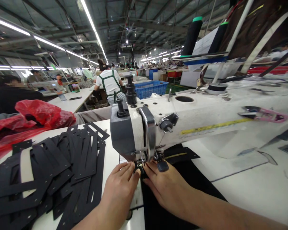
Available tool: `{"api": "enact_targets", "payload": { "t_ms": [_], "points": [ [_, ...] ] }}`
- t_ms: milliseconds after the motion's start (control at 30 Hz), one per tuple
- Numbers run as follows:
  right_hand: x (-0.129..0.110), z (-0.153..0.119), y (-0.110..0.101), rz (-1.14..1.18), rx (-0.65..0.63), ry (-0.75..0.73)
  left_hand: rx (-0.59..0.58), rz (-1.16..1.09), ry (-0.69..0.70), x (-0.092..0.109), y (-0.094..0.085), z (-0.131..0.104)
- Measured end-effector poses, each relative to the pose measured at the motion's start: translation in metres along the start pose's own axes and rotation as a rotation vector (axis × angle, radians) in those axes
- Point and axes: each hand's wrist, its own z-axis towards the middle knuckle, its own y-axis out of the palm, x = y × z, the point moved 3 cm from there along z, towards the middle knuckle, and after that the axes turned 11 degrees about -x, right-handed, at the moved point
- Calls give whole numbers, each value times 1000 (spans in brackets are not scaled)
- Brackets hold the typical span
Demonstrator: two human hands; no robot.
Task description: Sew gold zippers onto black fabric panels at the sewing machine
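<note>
Sewing machine (206, 111): right hand (168, 182) on black fabric (156, 210), left hand (118, 187) beside presser foot (140, 165); fingers (127, 170) together, any grip unclear.

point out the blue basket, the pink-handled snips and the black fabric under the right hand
blue basket (151, 91): head view, side wall
pink-handled snips (265, 113): head view, handle
black fabric (157, 206): head view, near part

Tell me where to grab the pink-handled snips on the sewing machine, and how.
Take the snips by the pink handle, probably best pinched from above with the right hand. They lie along the machine's arm with the dark blades pointing left, so the handle end looks the safer side.
</note>
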Motion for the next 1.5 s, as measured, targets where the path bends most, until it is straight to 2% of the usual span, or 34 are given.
{"api": "enact_targets", "payload": {
  "t_ms": [433, 733, 1067, 1333, 1500],
  "points": [
    [3, 4, -3, 92, -92, 36, 42, -65, -34, -6, 6, 0],
    [6, 6, -3, 73, -44, 16, 106, -92, -98, -7, 6, 4],
    [5, 1, 0, 125, 0, 8, 123, -42, -51, -7, 7, -2],
    [4, 1, 0, 127, 64, -23, 161, -134, -67, -7, 13, -3],
    [12, -5, 1, -11, 10, 131, 121, -178, -78, -10, 0, -3]
  ]
}}
